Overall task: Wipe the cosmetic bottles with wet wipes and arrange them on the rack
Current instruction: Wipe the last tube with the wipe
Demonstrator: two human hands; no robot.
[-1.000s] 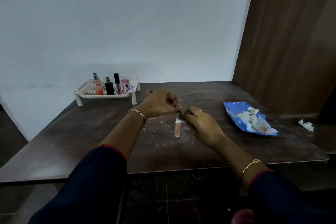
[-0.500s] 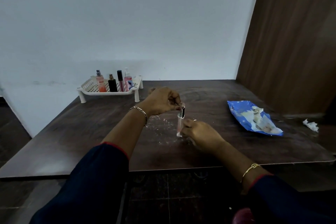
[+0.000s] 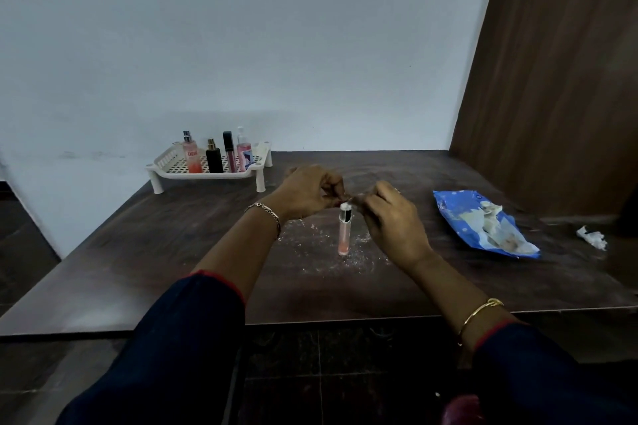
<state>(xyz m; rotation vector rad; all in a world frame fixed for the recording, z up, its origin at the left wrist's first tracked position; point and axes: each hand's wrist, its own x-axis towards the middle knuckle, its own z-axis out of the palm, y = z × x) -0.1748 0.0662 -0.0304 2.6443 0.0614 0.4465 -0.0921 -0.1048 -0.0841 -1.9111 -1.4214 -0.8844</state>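
A slim pink bottle (image 3: pixel 344 238) with a black cap stands upright on the dark table (image 3: pixel 172 252), in the middle. A small white bit of wet wipe (image 3: pixel 345 207) sits on its cap. My left hand (image 3: pixel 307 195) is just left of the cap, fingertips curled and pinching at the wipe above it. My right hand (image 3: pixel 392 217) is just right of the cap and pinches the same wipe from the other side. The white rack (image 3: pixel 207 176) stands at the back left with several bottles (image 3: pixel 214 159) upright in it.
A blue wet-wipe pack (image 3: pixel 459 214) lies open on the right with used wipes on it. A crumpled wipe (image 3: pixel 592 237) lies further right. White crumbs are scattered around the bottle. A wooden panel (image 3: pixel 552 79) rises at the back right.
My right hand has risen from the bottle's base to its cap. My left hand stays at the top of the bottle, which remains upright.
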